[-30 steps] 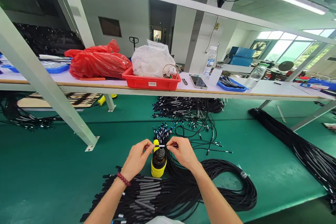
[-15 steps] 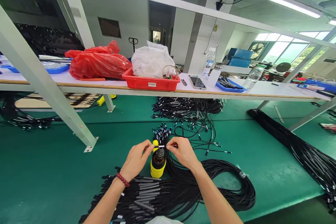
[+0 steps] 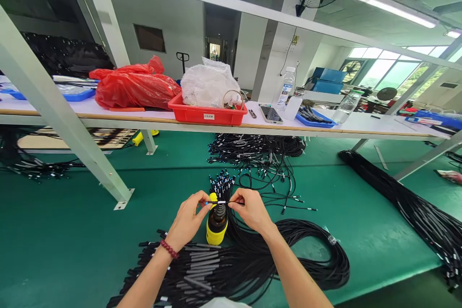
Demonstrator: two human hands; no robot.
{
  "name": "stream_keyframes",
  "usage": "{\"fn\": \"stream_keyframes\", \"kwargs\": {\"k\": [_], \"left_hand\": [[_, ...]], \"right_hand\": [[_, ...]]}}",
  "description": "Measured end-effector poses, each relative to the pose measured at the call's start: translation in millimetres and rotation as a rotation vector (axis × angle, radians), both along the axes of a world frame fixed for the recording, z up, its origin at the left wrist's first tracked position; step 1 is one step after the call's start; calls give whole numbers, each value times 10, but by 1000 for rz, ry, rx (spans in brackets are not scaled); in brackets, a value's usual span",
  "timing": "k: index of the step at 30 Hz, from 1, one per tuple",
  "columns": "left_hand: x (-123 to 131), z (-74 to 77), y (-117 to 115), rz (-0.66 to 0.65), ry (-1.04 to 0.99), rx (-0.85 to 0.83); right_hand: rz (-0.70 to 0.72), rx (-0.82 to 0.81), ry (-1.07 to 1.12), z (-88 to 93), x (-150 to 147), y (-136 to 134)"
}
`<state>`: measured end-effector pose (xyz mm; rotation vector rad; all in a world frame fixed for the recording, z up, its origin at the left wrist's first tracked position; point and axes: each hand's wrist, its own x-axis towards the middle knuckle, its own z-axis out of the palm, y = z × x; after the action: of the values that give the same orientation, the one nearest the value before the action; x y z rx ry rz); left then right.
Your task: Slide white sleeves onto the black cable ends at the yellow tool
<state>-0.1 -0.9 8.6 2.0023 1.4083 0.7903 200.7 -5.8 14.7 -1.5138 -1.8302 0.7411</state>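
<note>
Between my two hands a thin black cable with a white sleeve is stretched level. My left hand, with a dark red bead bracelet at the wrist, pinches the cable's end, where a bit of blue shows. My right hand pinches it on the other side of the white sleeve. Right below the sleeve stands a yellow and black heat gun, its coiled metal nozzle pointing up. Under my forearms lies a thick bundle of black cables with grey sleeves, looping round to the right.
Behind my hands are blue-tipped cable ends and a heap of black cables. Another long cable bundle lies at right. The raised shelf carries a red tray, a red bag, bottles and a phone. A slanted metal post stands left.
My left fingers have shifted slightly on the cable, so its blue end now shows. Both hands stay above the heat gun's nozzle.
</note>
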Motion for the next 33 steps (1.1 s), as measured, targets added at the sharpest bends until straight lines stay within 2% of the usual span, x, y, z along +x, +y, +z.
{"fn": "stream_keyframes", "kwargs": {"k": [6,17,28,33], "left_hand": [[13,-7,-19,19,43,-30],[2,-4,-15,19,-5,-30],[-8,-19,0,30,27,-76],[-3,-44,3,25,8,-46]], "right_hand": [[49,-13,-39,39,20,-39],[6,8,2,-28,-8,-24],[109,23,-51,64,21,-68],[99,33,-39,26,32,-39]]}}
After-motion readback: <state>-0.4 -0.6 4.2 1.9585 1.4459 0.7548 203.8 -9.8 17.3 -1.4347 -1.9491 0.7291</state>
